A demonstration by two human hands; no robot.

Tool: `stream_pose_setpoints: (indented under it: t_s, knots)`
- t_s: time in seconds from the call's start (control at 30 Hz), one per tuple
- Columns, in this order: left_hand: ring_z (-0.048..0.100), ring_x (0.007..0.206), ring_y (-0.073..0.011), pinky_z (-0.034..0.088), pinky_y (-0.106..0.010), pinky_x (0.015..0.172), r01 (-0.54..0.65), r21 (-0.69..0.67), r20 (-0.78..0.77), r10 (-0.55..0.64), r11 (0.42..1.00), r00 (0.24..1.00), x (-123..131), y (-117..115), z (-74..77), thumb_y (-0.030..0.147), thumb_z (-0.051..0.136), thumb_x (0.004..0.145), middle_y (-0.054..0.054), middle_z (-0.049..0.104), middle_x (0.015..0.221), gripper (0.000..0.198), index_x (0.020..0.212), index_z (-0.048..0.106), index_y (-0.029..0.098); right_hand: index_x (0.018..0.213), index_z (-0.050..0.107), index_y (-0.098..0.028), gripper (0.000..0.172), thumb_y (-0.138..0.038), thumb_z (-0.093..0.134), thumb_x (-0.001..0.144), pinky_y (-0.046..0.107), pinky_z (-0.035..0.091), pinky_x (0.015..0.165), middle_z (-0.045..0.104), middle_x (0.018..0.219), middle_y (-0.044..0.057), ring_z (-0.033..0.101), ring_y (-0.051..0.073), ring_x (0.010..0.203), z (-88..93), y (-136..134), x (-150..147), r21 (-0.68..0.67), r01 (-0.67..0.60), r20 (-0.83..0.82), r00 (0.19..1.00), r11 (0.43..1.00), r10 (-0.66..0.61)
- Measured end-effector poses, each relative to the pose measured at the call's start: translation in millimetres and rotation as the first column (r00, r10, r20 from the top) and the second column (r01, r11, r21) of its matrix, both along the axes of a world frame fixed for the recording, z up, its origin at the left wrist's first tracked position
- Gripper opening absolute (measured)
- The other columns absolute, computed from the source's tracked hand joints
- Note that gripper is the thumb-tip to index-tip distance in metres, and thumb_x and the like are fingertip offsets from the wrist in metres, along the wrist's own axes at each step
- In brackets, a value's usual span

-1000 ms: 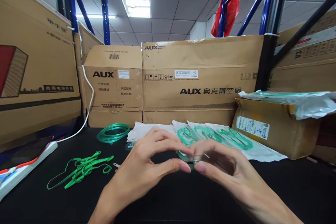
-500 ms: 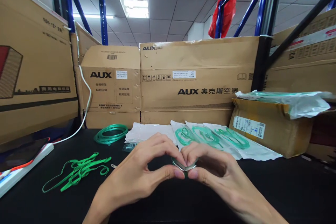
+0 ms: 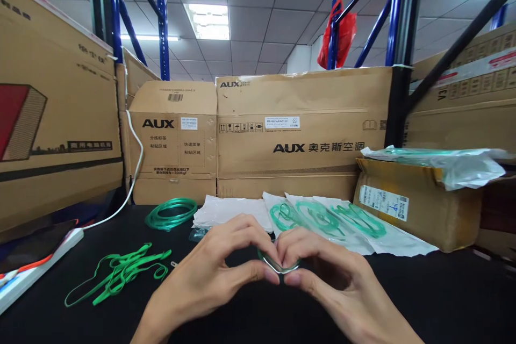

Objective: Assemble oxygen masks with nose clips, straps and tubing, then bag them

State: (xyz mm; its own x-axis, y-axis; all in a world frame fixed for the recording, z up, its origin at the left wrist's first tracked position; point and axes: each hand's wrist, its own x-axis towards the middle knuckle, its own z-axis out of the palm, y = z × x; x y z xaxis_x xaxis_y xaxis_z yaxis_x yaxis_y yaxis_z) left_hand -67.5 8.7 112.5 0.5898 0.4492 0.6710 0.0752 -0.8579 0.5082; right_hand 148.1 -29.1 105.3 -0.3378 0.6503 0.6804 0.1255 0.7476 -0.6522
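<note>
Between my two hands is a small curved piece, clear to greenish with a bright silvery lower edge (image 3: 279, 269); my fingers cover most of it, so its kind is unclear. My left hand (image 3: 215, 266) pinches its left end between thumb and fingers. Its right end is in the same kind of pinch from my right hand (image 3: 332, 271). The fingertips of both hands nearly meet at the middle. Left of my left hand lies a tangle of flat green elastic straps (image 3: 124, 274). A tiny silvery strip (image 3: 174, 264) shows beside my left wrist.
Behind my hands lie a green tubing coil (image 3: 171, 214), white sheets (image 3: 234, 212) and several clear bags of green tubing (image 3: 322, 217). An open cardboard box (image 3: 423, 209) stands right, bags on top. A phone (image 3: 36, 244) rests on a white power strip (image 3: 44, 266), left.
The view has tilted up slightly, so everything sits a little lower. Both hands keep their pinch on the curved piece, which has shifted slightly left and shows more of its silvery edge.
</note>
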Motion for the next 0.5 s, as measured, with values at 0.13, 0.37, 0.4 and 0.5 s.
stream_pose_setpoints:
  t_s: [0.13, 0.37, 0.4, 0.5]
  knots:
    - [0.063, 0.095, -0.0122, 0.047, -0.022, 0.089, -0.01, -0.008, 0.025, 0.01, 1.0, 1.0, 2.9, 1.1, -1.4, 0.0, 0.071, 0.092, 0.005, 0.068, 0.097, 0.022, 0.094, 0.07, 0.023, 0.09, 0.073, -0.031, 0.019, -0.013, 0.069, 0.094, 0.022, 0.051, 0.086, 0.072, 0.093, -0.006, 0.069, 0.013, 0.091, -2.5, 1.6, 2.1, 0.05, 0.036, 0.004, 0.999, 0.998, -0.037]
    - [0.065, 0.095, -0.0134, 0.048, -0.023, 0.088, -0.024, -0.049, 0.042, 0.026, 0.999, 0.999, 3.6, 1.5, 0.4, 0.004, 0.07, 0.092, 0.004, 0.07, 0.097, 0.018, 0.093, 0.07, 0.022, 0.092, 0.077, -0.033, 0.022, -0.012, 0.072, 0.092, 0.021, 0.053, 0.084, 0.075, 0.093, -0.006, 0.071, 0.014, 0.091, -1.8, 2.6, 0.6, 0.105, 0.071, 0.011, 0.997, 0.992, -0.073]
    - [0.065, 0.095, -0.0138, 0.048, -0.024, 0.088, -0.021, -0.049, 0.045, 0.023, 0.999, 0.999, 3.6, 1.0, 0.7, 0.004, 0.069, 0.093, 0.004, 0.07, 0.096, 0.017, 0.093, 0.069, 0.022, 0.093, 0.078, -0.033, 0.023, -0.011, 0.073, 0.092, 0.021, 0.053, 0.085, 0.075, 0.093, -0.005, 0.071, 0.014, 0.091, -1.5, 2.7, 0.3, 0.113, 0.076, 0.008, 0.997, 0.991, -0.077]
    - [0.064, 0.093, -0.0141, 0.046, -0.024, 0.087, -0.025, -0.062, 0.054, 0.028, 0.998, 0.998, 3.7, -1.4, 1.2, 0.007, 0.07, 0.092, 0.004, 0.07, 0.095, 0.014, 0.092, 0.069, 0.022, 0.093, 0.079, -0.033, 0.025, -0.009, 0.073, 0.091, 0.021, 0.054, 0.083, 0.075, 0.094, -0.004, 0.071, 0.014, 0.089, -1.6, 3.0, -0.4, 0.14, 0.074, 0.004, 0.997, 0.987, -0.076]
